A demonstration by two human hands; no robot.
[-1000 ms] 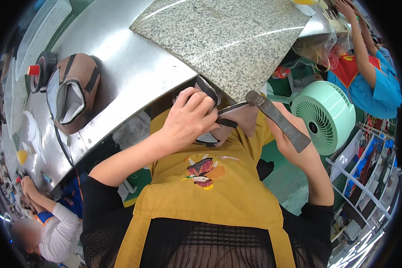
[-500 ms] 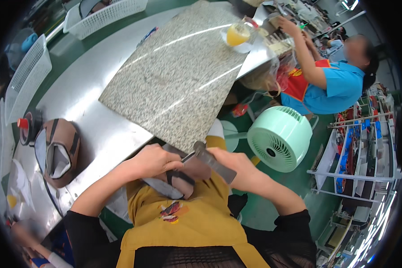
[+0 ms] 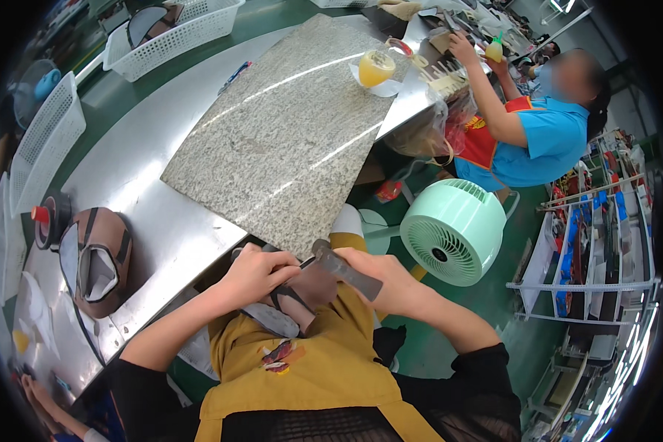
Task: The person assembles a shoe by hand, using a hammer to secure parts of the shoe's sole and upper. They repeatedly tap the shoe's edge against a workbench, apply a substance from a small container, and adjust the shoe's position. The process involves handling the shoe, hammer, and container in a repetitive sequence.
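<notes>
A brown shoe upper point(image 3: 318, 283) with black bands and a pale lining lies over my lap, at the near corner of the stone slab point(image 3: 272, 136). My left hand point(image 3: 254, 274) is closed on its upper edge, thumb and fingers pinched together. In my right hand point(image 3: 387, 278) is a dark grey metal tool point(image 3: 350, 272), broad and flat with a rounded end, like a hammer head. That end sits close to my left fingertips, over the brown piece. Part of the brown piece is hidden under my hands.
A similar brown upper point(image 3: 103, 265) stands on the metal table at left, beside a tape roll point(image 3: 49, 225). A jar of yellow paste point(image 3: 376, 68) sits on the slab. A green fan point(image 3: 457, 232) stands at right. Beyond, a person in blue point(image 3: 541, 136) works. White baskets point(image 3: 48, 144) line the far left.
The tool and my right hand have shifted slightly left. My left fingers have moved a little on the brown piece. The person in blue now lifts a small yellow bottle.
</notes>
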